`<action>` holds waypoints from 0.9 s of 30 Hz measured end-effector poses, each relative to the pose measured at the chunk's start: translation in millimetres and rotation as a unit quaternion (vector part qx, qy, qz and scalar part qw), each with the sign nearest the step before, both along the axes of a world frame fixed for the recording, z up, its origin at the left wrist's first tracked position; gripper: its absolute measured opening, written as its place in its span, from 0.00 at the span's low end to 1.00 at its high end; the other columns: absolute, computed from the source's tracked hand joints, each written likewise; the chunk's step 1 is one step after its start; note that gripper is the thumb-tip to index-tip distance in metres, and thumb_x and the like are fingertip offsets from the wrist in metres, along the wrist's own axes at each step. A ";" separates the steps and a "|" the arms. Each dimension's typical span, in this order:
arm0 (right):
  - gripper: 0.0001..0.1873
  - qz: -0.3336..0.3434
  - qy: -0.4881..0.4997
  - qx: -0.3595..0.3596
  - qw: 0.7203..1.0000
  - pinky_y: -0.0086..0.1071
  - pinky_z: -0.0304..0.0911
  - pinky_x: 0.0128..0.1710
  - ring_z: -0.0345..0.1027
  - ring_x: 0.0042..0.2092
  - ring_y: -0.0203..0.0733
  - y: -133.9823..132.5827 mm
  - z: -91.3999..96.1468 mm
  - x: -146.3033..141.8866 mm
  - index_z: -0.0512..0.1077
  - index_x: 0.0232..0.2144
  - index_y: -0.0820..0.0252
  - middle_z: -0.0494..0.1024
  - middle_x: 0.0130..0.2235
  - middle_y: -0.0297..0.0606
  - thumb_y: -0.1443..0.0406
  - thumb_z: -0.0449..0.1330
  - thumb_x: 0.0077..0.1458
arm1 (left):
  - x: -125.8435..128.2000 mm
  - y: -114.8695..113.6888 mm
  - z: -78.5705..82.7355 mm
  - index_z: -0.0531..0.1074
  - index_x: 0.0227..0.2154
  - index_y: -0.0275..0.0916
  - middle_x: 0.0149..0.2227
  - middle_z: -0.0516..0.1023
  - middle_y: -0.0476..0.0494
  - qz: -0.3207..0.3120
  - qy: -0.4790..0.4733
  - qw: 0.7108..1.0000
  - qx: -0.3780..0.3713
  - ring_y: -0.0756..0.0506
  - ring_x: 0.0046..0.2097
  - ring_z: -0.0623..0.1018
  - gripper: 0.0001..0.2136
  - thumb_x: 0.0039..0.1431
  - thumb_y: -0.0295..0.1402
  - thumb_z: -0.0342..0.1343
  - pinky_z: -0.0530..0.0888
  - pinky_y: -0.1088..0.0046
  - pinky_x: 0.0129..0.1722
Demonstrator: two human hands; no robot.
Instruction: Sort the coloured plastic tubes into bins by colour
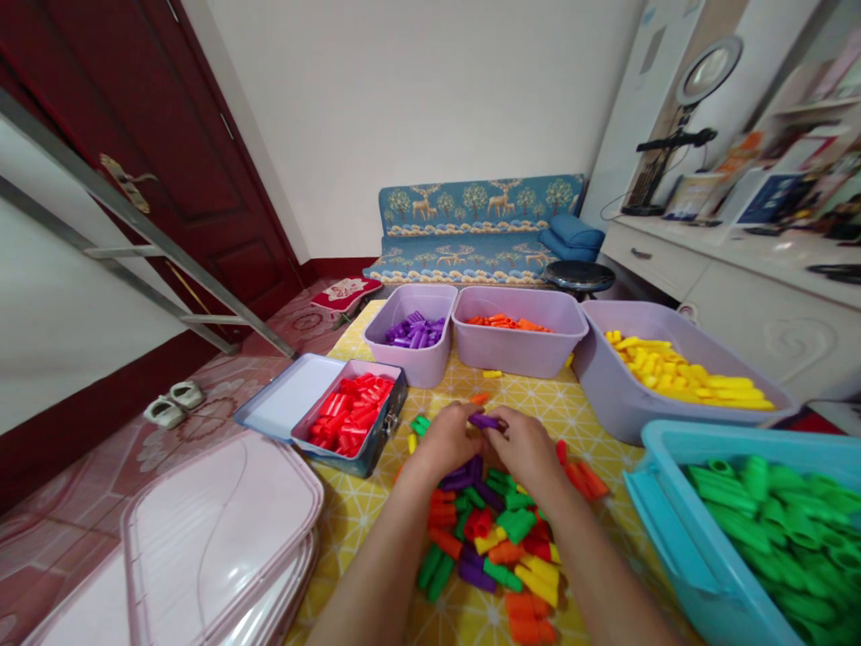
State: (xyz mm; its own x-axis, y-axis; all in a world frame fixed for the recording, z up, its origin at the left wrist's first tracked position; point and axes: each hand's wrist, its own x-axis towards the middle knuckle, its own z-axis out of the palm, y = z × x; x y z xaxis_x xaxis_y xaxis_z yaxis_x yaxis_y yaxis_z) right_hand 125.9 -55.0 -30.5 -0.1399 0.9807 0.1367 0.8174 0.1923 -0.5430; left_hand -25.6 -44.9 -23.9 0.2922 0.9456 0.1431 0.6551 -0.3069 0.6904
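At frame centre the left hand (445,440) and right hand (531,449) meet. The fingertips of both are pinched on a short purple plastic tube (482,420), held just above the mixed pile of coloured plastic tubes (494,538). Single-colour containers ring the pile within easy reach. The lilac plastic tub of purple tubes (410,359) stands just above centre-left.

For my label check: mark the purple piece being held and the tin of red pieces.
purple piece (484,420), head view, its top side.
tin of red pieces (385,434), head view, side wall by the clasp.
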 end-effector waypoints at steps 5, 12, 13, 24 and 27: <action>0.23 0.027 0.336 0.032 0.941 0.37 0.69 0.41 0.73 0.40 0.40 4.3 -0.8 -3.7 0.65 0.52 0.55 0.78 0.41 0.38 0.67 0.55 0.52 | 3.5 5.7 7.4 0.77 0.43 0.39 0.38 0.80 0.41 0.011 -0.181 0.983 -0.001 0.45 0.34 0.77 0.15 0.51 0.28 0.56 0.73 0.72 0.34; 0.26 0.148 0.421 0.058 0.893 0.40 0.64 0.54 0.61 0.58 0.44 -13.4 34.7 -13.1 0.64 0.56 0.49 0.64 0.60 0.39 0.68 0.57 0.54 | 1.7 -1.0 33.6 0.71 0.51 0.35 0.42 0.78 0.39 0.009 -0.406 0.912 -0.049 0.46 0.34 0.77 0.20 0.56 0.37 0.54 0.72 0.75 0.29; 0.25 0.157 0.413 0.067 0.895 0.41 0.63 0.55 0.59 0.60 0.44 -15.7 38.4 -13.6 0.65 0.55 0.48 0.62 0.61 0.37 0.68 0.57 0.54 | 0.8 -2.5 36.1 0.71 0.51 0.36 0.41 0.78 0.39 -0.001 -0.420 0.905 -0.061 0.46 0.34 0.77 0.20 0.57 0.38 0.54 0.72 0.75 0.30; 0.27 0.170 0.342 0.101 0.919 0.40 0.64 0.53 0.54 0.62 0.46 -22.7 55.8 -9.0 0.64 0.57 0.46 0.56 0.64 0.35 0.69 0.56 0.54 | -5.6 -4.4 45.6 0.78 0.42 0.37 0.36 0.81 0.43 0.039 -0.445 0.894 -0.007 0.49 0.32 0.76 0.15 0.52 0.35 0.60 0.72 0.78 0.29; 0.28 0.169 0.345 0.106 0.917 0.39 0.65 0.51 0.56 0.61 0.46 -24.5 58.5 -7.7 0.63 0.57 0.47 0.58 0.63 0.36 0.69 0.56 0.54 | -8.5 -0.7 43.9 0.79 0.38 0.36 0.30 0.81 0.46 0.101 -0.492 0.865 0.003 0.52 0.27 0.75 0.14 0.47 0.35 0.65 0.71 0.80 0.26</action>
State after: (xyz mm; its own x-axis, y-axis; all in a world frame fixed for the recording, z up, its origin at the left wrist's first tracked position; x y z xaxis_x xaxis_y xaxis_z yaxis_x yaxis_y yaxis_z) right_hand 118.2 -79.5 28.0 -0.2404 0.8384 0.4891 0.1683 0.5323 -0.8297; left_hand -34.1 -45.6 20.0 -0.1443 0.9616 0.2335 -0.2076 -0.2601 0.9430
